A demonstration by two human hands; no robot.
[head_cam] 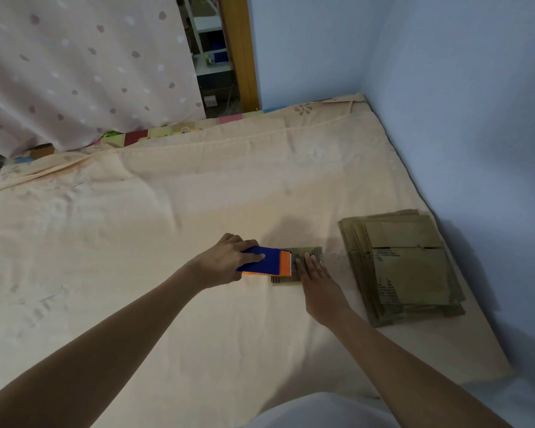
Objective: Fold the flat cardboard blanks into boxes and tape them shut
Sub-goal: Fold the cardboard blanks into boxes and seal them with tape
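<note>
Brown cardboard lies in two places on a peach bed sheet [167,211]. In the head view, a small folded box [309,254] sits near the middle of the sheet, and a stack of flat blanks [408,267] lies to its right, near the blue wall [445,88] and apart from the box. The left hand [229,261] grips a blue and orange tape dispenser [266,261], fingers curled over its blue body and the thumb along its near side; the orange end rests against the left part of the box. The right hand [314,273] lies flat on the box with its fingers straight and close together, pressing down on the top. A spotted pink curtain [84,66] hangs behind the bed at the upper left.
</note>
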